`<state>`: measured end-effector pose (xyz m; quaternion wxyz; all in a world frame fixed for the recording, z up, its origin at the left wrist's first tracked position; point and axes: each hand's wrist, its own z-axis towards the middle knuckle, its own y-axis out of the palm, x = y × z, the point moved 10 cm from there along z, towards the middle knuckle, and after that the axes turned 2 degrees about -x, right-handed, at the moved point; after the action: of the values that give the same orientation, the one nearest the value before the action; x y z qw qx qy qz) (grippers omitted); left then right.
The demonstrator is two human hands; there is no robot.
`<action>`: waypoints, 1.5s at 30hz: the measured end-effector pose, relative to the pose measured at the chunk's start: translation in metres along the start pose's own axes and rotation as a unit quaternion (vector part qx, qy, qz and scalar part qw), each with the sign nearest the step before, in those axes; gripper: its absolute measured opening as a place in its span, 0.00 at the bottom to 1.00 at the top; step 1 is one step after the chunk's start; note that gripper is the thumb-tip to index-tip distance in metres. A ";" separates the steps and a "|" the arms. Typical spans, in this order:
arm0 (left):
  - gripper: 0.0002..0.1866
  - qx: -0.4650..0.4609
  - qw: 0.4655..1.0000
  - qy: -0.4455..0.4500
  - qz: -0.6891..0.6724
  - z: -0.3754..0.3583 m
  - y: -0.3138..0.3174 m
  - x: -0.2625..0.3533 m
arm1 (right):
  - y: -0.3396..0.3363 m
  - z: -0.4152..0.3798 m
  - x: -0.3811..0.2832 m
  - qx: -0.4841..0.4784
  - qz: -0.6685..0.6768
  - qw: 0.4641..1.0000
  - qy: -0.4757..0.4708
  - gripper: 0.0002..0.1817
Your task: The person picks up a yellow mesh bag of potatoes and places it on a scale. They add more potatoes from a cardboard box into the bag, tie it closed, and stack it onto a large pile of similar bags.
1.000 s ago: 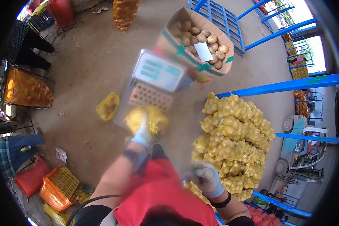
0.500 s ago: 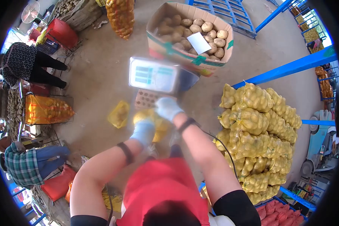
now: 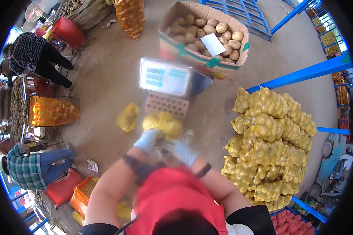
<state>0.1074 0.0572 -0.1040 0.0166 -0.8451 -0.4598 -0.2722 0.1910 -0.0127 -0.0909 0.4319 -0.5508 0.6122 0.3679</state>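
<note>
A yellow mesh bag of potatoes (image 3: 164,124) lies in front of me, against the near side of a scale with a brick-coloured plate full of holes (image 3: 166,105) and a pale display panel (image 3: 164,78). My left hand (image 3: 147,141), in a pale glove, is closed at the near left end of this bag. Beside it on the right, close to my apron, my gloved right hand (image 3: 184,152) is smeared by motion, its fingers pointing toward the left hand. I cannot tell what the right fingers hold.
A smaller yellow mesh bag (image 3: 128,117) lies left of the scale. Beyond stands a cardboard box (image 3: 208,64) of loose potatoes with a white card (image 3: 213,44) on top. Stacked yellow potato bags (image 3: 270,145) and a blue beam (image 3: 302,72) are on the right. Two people (image 3: 25,166) work at the left.
My right hand has come back from the perforated plate toward my body. My left hand has shifted slightly toward me at the bag. The view has moved a little, showing more of the plate.
</note>
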 end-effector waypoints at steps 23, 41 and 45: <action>0.05 0.061 0.962 0.000 0.268 -0.019 -0.002 0.039 | -0.059 -0.001 -0.007 0.011 0.170 0.971 0.166 0.18; 0.20 0.167 0.913 0.087 0.363 -0.010 -0.017 0.040 | -0.011 0.050 0.027 -0.043 -0.030 0.980 0.191 0.18; 0.24 0.203 0.913 0.101 0.339 -0.018 -0.006 0.036 | -0.019 0.065 0.006 -0.021 -0.180 0.960 0.215 0.20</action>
<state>0.1102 0.0834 -0.0733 0.3259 -0.8966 -0.1867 -0.2347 0.2181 0.0433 -0.1188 0.3378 -0.7267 0.5735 0.1699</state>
